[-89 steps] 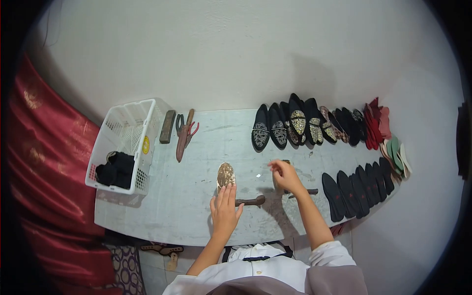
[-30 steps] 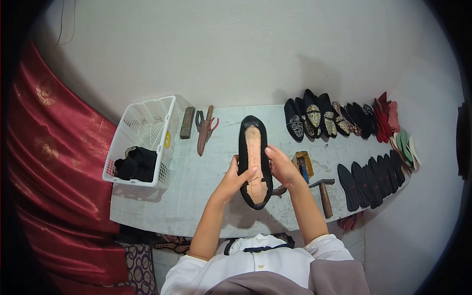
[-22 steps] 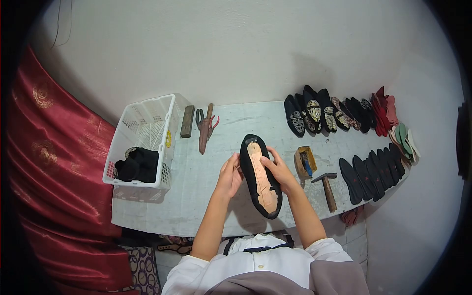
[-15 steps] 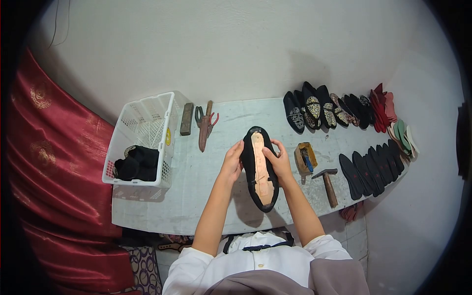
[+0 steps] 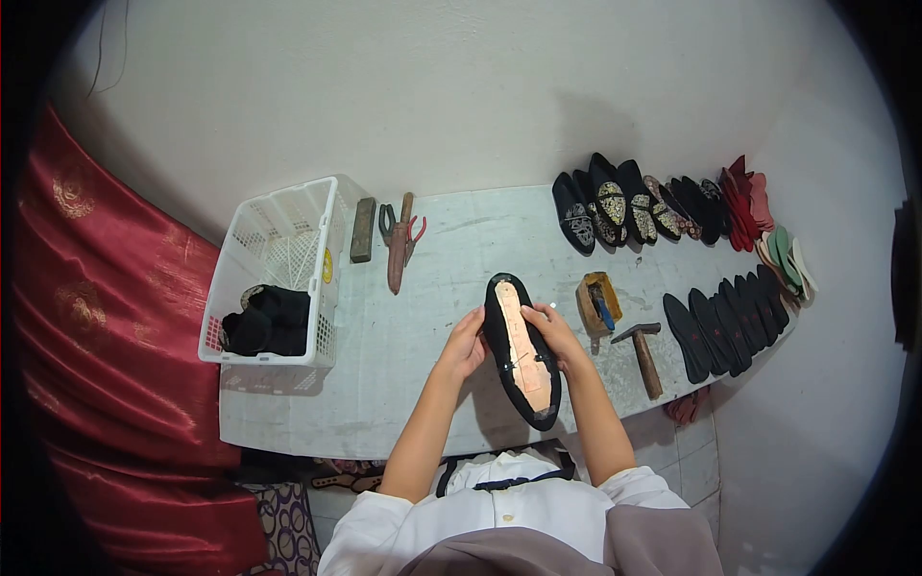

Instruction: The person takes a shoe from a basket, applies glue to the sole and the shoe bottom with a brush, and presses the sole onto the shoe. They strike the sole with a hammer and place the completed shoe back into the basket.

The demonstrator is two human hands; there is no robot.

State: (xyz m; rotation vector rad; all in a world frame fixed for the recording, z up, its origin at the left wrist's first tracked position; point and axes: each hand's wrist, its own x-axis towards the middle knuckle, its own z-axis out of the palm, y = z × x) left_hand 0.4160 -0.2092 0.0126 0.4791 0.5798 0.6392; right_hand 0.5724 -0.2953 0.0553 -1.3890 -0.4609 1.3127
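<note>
Between my two hands is a black shoe (image 5: 523,360), bottom side up. Its black edge is folded in around a tan inner board that lies bare along the middle. My left hand (image 5: 467,344) closes on the shoe's left side, with its fingers partly hidden underneath. On the opposite side, my right hand (image 5: 557,338) grips the edge, its thumb lying over the top near the tan board. To the right of that hand stand a small worn box (image 5: 586,305) with a blue-handled tool in it and a hammer (image 5: 647,365).
A white plastic basket (image 5: 331,278) at left holds black shoes. Pliers (image 5: 410,240), a brown-handled tool (image 5: 397,254) and a dark block (image 5: 362,230) lie beside it. Shoes (image 5: 576,216) line the back right, with black soles (image 5: 684,336) in front. The wall (image 5: 432,96) rises behind.
Both hands have brought the shoe slightly closer to my body and to the right. It is turned a little, its far end now lower in view.
</note>
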